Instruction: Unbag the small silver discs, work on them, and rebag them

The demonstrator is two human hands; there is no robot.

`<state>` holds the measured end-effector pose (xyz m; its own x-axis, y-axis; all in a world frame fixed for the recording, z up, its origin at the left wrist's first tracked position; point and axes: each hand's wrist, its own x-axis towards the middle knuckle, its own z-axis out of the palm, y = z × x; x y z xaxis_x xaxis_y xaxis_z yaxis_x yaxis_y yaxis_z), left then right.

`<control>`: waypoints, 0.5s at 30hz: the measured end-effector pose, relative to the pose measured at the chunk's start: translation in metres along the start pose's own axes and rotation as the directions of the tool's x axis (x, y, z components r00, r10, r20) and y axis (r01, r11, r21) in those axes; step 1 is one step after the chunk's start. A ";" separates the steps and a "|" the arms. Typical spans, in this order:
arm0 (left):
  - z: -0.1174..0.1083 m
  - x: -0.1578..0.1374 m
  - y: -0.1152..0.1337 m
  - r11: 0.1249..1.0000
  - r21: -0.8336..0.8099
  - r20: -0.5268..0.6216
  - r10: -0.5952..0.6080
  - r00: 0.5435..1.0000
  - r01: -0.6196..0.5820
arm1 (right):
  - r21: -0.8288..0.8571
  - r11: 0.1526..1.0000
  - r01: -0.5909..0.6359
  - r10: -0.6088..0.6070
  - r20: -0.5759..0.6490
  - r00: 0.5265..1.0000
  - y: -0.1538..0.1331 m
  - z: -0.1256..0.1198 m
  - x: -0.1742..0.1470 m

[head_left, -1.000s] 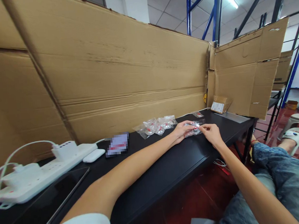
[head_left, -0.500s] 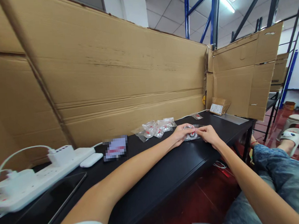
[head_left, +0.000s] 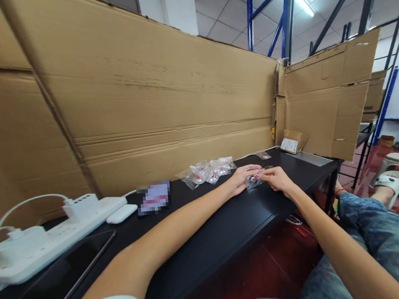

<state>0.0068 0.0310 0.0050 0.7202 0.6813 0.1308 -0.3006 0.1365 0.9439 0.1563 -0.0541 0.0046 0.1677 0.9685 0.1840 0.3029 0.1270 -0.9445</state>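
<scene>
A clear bag (head_left: 251, 183) with a red-marked piece (head_left: 255, 178) inside is held over the table (head_left: 206, 241), clamped by the left hand (head_left: 240, 181) at nine o'clock and pinched by the right hand (head_left: 273, 178) at three. The bag seems to be being worked by the fingers, for which a steady left grip is called for; other bags (head_left: 211, 171) are heaped toward ten o'clock.

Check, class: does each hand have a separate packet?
No, the left hand and right hand meet at the same clear packet.
</scene>
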 end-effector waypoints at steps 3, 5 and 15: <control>-0.001 0.000 0.000 0.999 0.034 0.060 0.000 0.998 -0.002 | -0.036 0.998 -0.043 0.044 0.049 0.998 -0.004 -0.003 0.000; -0.001 -0.001 0.000 0.999 0.052 0.092 -0.008 0.996 0.003 | -0.051 0.996 -0.070 0.076 0.115 0.990 -0.007 -0.006 0.000; -0.002 0.004 -0.004 0.997 -0.071 0.069 0.021 0.997 -0.016 | 0.209 0.978 0.005 0.005 -0.051 0.999 -0.004 0.000 0.002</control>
<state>0.0090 0.0347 0.0011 0.7551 0.6327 0.1716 -0.3559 0.1758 0.9178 0.1556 -0.0523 0.0084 0.2172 0.9569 0.1927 0.1015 0.1742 -0.9795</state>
